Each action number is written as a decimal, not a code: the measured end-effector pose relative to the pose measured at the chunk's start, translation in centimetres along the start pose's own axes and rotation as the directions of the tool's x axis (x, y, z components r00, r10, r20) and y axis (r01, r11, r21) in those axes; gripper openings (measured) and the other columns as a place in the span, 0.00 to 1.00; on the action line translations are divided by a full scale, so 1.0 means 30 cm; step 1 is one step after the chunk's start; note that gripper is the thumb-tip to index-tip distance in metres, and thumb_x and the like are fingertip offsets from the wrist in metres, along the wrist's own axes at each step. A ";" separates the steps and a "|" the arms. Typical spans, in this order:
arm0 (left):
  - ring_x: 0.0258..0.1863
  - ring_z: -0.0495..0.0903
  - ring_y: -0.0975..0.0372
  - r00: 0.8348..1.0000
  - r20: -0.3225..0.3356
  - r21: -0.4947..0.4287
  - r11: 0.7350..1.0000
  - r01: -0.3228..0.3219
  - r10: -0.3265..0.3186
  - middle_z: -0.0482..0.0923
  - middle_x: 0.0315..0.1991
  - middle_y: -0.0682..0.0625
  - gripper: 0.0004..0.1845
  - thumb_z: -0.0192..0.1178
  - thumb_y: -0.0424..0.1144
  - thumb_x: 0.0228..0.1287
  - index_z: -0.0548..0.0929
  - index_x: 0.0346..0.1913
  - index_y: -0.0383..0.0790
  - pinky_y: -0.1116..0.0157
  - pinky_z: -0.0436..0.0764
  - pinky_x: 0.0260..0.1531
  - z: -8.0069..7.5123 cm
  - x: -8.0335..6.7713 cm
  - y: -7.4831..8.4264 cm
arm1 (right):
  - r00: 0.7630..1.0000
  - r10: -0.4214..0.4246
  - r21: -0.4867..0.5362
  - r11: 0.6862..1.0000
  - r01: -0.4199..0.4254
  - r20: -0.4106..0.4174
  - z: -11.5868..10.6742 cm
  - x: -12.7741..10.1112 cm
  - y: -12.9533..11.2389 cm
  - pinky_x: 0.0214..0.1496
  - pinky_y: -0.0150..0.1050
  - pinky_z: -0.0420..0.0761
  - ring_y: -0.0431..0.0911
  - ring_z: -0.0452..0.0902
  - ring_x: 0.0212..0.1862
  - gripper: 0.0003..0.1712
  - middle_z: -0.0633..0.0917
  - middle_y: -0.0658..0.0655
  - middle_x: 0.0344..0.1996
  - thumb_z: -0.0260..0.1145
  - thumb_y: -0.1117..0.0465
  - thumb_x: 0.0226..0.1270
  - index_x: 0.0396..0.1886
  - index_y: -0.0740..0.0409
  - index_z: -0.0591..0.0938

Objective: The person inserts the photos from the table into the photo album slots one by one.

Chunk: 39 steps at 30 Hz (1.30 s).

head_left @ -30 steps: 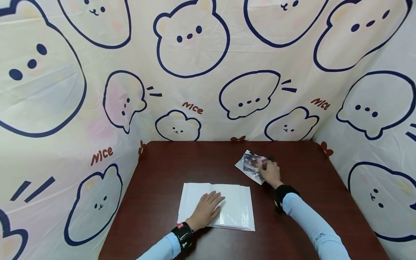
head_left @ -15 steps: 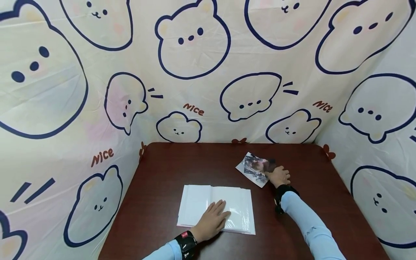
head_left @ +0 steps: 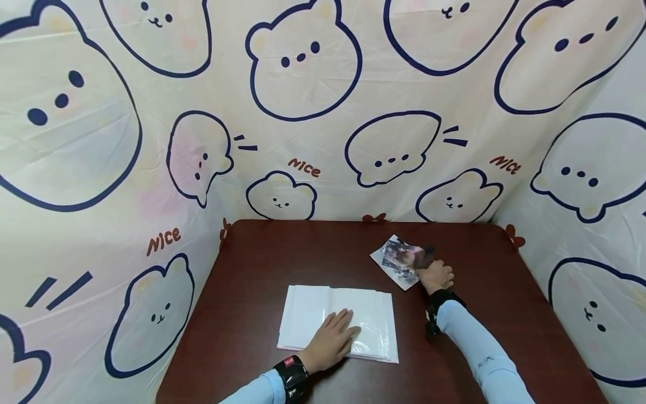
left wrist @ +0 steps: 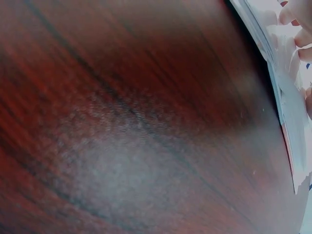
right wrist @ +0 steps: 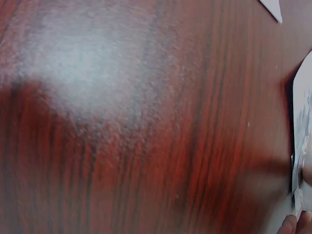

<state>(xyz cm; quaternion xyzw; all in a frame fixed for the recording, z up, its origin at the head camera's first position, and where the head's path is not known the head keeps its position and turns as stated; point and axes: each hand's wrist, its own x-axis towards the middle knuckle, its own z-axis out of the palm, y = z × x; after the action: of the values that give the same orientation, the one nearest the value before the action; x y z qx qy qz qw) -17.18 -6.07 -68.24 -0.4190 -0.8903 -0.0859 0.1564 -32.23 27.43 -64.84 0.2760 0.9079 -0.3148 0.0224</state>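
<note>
An open photo album [head_left: 308, 314] with white pages and shiny clear sleeves lies on the table. My left hand [head_left: 330, 342] rests on its right page, fingers spread and fairly straight; in the left wrist view those fingers [left wrist: 304, 39] show at the upper right over the page edges. Farther back and to the right, several overlapping photos [head_left: 404, 258] lie askew, the top one dark with a pinkish area. My right hand [head_left: 435, 276] pinches the near right edge of a photo. The right wrist view shows its fingertips [right wrist: 288, 225] at the photo's edge [right wrist: 303, 112].
The dark red-brown wooden table [head_left: 262, 252] carries the album and photos. A cream cloth [head_left: 333, 112] printed with bear outlines hangs behind the table and along both sides. Both wrists wear black bands, the left one [head_left: 291, 376] with a red tag.
My right hand has shifted right along the photos to their edge, baring more of the top photo. My left hand has slid right and nearer on the album page.
</note>
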 end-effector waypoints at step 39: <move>0.42 0.82 0.39 0.710 0.248 -0.938 0.019 0.345 -0.660 0.82 0.41 0.29 0.14 0.49 0.36 0.74 0.75 0.45 0.24 0.44 0.77 0.44 -0.169 0.186 -0.101 | 0.859 -0.380 0.696 0.717 0.040 0.343 0.135 -0.488 -0.210 0.42 0.49 0.81 0.52 0.81 0.32 0.14 0.81 0.54 0.22 0.67 0.64 0.62 0.36 0.63 0.69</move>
<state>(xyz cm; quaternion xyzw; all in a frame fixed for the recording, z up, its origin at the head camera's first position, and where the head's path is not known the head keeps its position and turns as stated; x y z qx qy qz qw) -21.82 -5.41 -61.59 -0.0582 -0.7025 -0.7071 -0.0569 -23.63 13.83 -61.42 0.0736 0.7272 -0.6750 0.1007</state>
